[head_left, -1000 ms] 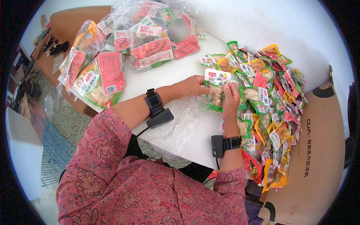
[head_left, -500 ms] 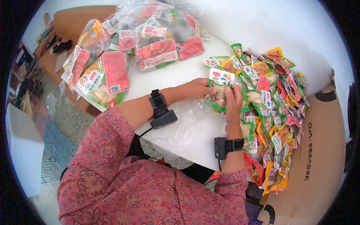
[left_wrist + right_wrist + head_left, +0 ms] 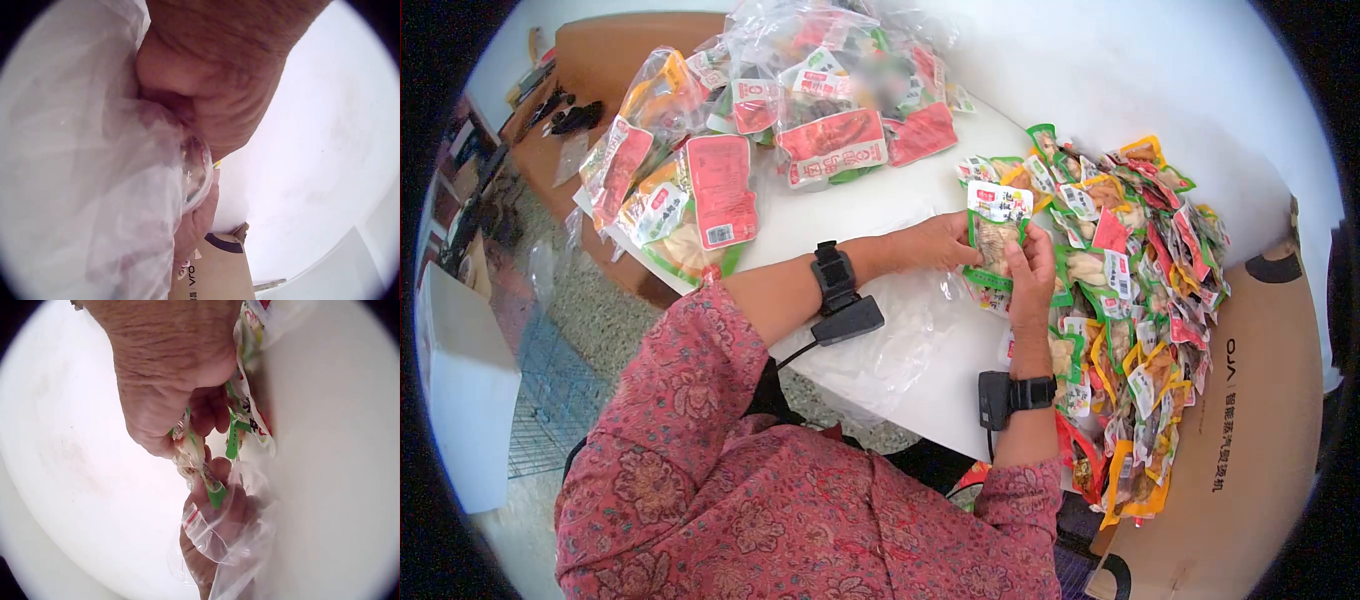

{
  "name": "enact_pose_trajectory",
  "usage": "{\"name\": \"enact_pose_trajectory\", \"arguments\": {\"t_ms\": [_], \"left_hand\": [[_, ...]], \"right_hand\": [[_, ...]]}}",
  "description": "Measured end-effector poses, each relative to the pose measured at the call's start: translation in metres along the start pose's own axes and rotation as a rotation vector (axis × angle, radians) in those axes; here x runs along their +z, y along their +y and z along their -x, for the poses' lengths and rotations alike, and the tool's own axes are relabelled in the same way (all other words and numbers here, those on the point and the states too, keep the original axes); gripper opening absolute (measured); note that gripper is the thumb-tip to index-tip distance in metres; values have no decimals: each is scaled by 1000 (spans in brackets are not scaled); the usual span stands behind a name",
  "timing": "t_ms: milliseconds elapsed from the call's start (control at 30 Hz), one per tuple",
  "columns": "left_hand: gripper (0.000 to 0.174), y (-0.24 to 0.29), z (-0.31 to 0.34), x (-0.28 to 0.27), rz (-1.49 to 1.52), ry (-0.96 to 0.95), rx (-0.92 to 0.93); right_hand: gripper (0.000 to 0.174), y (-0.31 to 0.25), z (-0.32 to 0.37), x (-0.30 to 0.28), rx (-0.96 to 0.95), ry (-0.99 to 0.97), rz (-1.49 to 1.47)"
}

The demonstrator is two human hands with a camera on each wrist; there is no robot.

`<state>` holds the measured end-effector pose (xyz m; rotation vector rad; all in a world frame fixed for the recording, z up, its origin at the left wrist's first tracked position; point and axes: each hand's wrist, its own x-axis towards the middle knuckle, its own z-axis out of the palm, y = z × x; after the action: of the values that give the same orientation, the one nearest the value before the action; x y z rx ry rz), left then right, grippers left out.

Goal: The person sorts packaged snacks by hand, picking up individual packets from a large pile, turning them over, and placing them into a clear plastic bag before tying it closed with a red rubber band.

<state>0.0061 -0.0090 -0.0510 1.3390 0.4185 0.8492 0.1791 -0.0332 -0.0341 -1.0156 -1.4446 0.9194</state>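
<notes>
Both hands meet at a green-edged food packet with a white printed top, held over the front of the table. My left hand pinches it at the left side, and my right hand grips its right edge between thumb and fingers. A clear plastic bag with a red seal line drapes over the left hand in the right wrist view. That bag covers much of the left wrist view and hides the left fingertips. Just below the held packet, part of another printed packet shows.
A heap of small food packets lies right of the hands, against a large cardboard box. Clear bags filled with packets stand at the back left of the white table. Loose clear plastic lies near the front edge.
Between the hands, the packet has been shifted so more of its front shows now. Both hands and the whole scene sit slightly further right in the head view.
</notes>
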Motion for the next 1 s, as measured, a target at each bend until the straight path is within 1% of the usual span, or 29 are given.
{"name": "enact_pose_trajectory", "arguments": {"t_ms": [67,200,267,300,367,467,600,700,767,867,1000], "left_hand": [[49,9,4,3,-126,16,-57],[45,10,4,5,-107,29,-33],[36,2,1,2,-66,46,-40],[36,7,3,3,-64,43,-40],[26,17,6,4,-215,89,-164],[22,19,6,6,-187,87,-190],[22,20,8,6,-157,63,-196],[25,14,6,7,-155,104,-188],[28,15,7,6,-95,127,-202],[28,13,7,5,-99,124,-169],[28,13,6,7,-131,150,-191]], "right_hand": [[35,-3,1,0,31,-21,-37],[33,-6,3,1,71,-4,-93],[31,-4,3,3,21,20,-95],[31,-4,3,2,22,22,-94],[29,-4,2,1,8,0,-83],[28,-7,2,3,4,14,-110],[29,0,1,-1,4,8,-109],[28,2,1,-1,18,28,-146],[28,3,1,-2,-14,15,-121],[28,7,-1,-3,-18,12,-137],[29,5,0,-3,4,4,-130]]}}
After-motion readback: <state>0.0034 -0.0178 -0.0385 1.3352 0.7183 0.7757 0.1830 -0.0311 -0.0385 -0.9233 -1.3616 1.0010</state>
